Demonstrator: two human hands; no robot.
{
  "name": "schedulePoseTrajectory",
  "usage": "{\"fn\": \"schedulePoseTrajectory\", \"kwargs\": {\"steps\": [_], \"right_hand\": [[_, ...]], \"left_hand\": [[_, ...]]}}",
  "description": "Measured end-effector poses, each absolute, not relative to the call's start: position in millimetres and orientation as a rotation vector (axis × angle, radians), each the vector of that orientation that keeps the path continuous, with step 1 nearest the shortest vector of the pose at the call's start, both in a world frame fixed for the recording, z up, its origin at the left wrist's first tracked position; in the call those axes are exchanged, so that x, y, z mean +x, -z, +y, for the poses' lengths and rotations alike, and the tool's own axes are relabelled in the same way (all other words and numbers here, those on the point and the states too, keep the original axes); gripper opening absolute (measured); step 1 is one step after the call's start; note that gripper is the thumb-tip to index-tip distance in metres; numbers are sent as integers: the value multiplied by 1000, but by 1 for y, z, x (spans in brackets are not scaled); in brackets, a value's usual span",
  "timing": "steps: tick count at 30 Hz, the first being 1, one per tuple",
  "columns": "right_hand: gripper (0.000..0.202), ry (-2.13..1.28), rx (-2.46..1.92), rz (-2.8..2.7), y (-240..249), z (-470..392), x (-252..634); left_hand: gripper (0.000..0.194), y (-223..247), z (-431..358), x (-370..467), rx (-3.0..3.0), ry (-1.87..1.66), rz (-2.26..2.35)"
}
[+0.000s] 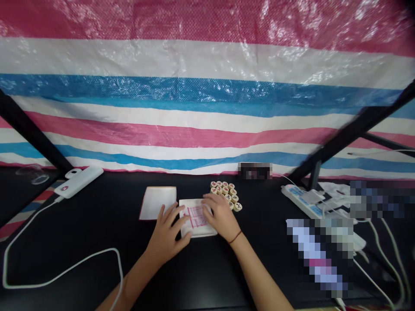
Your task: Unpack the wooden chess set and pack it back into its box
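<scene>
A shallow white box [186, 204] lies on the black table between my hands. In it is a folded, translucent sheet printed with red lines [196, 217]. My left hand [168, 233] rests at the box's left side, its fingers apart and the tips over the sheet's edge. Across the right side stretches my right hand [221, 216], fingers extended over the rim and the sheet's right part. Left of the box is a white-lined lid or tray [157, 204]. Round Chinese chess pieces [225, 190], marked in red and black, stand in rows just behind my right hand, which partly hides them.
A white power bank-like device [79, 181] with a cable lies at the left. On the right are a power strip [303, 201], plugs and cables, beside a blurred item [316, 255]. Striped plastic sheeting [181, 134] hangs behind the table [106, 229].
</scene>
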State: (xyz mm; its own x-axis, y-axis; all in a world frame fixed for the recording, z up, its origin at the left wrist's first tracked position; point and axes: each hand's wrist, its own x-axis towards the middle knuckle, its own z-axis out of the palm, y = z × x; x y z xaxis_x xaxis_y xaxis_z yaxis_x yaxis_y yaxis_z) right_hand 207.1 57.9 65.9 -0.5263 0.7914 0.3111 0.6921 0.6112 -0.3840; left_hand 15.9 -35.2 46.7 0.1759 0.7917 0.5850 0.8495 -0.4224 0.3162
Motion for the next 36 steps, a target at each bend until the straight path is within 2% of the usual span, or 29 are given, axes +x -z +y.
{"fn": "schedulePoseTrajectory", "kwargs": {"steps": [4, 7, 9, 11, 14, 17, 21, 27, 32, 36], "right_hand": [[27, -93, -1479, -2316, -73, 108, 205], [31, -39, -1723, -2424, -76, 134, 193], [32, -24, -1802, -2498, -77, 143, 185], [32, -15, -1835, -2526, -77, 148, 181], [31, -15, -1868, -2545, -75, 153, 179], [26, -27, -1864, -2591, -74, 156, 178], [26, -18, -1855, -2632, -78, 160, 174], [27, -54, -1941, -2684, -86, 165, 172], [27, -129, -1983, -2693, -90, 174, 173], [27, -164, -1902, -2632, -102, 169, 174]], "left_hand": [[26, -101, 9, 10, -2107, 1536, -1692], [22, -134, 57, 13, -1665, 2021, -1698], [20, -146, 87, 18, -1445, 2171, -1685], [17, -147, 106, 19, -1609, 2057, -1629], [16, -137, 110, 12, -2034, 1669, -1474], [16, -117, 96, -3, -2122, 1498, -1497], [16, -88, 79, -11, -2025, 1557, -1622], [18, -56, 62, 10, -2203, 1384, -1655], [21, -49, 49, 23, -2142, 1449, -1691], [21, -48, 48, 24, -2124, 1372, -1683]]}}
